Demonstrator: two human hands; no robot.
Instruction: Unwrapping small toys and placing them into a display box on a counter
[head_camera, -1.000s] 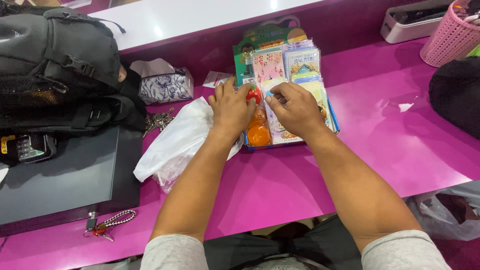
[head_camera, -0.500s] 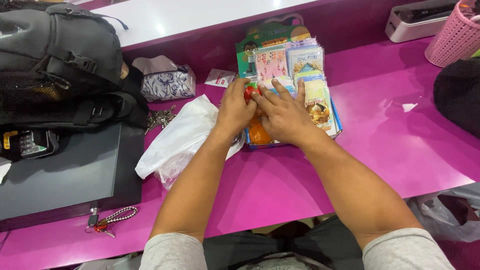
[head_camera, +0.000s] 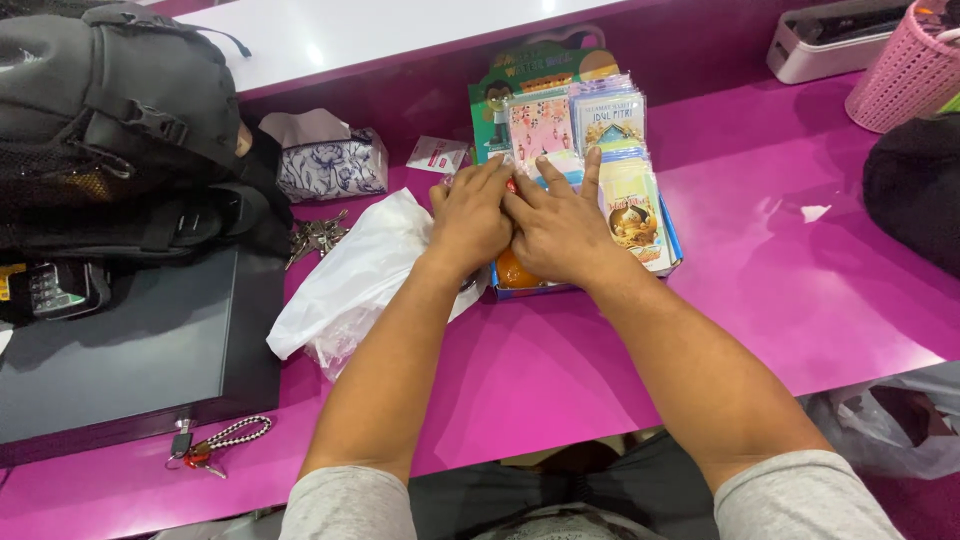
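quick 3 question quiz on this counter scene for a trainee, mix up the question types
1. True or false: both hands rest on the packets in the blue tray.
2. What lies directly beside the left hand? A) white plastic bag B) pink basket C) black backpack
3. What hangs from the front of the black cash box?

Key
1. True; the right hand lies there too, touching the left.
2. A
3. A bunch of keys on a beaded strap.
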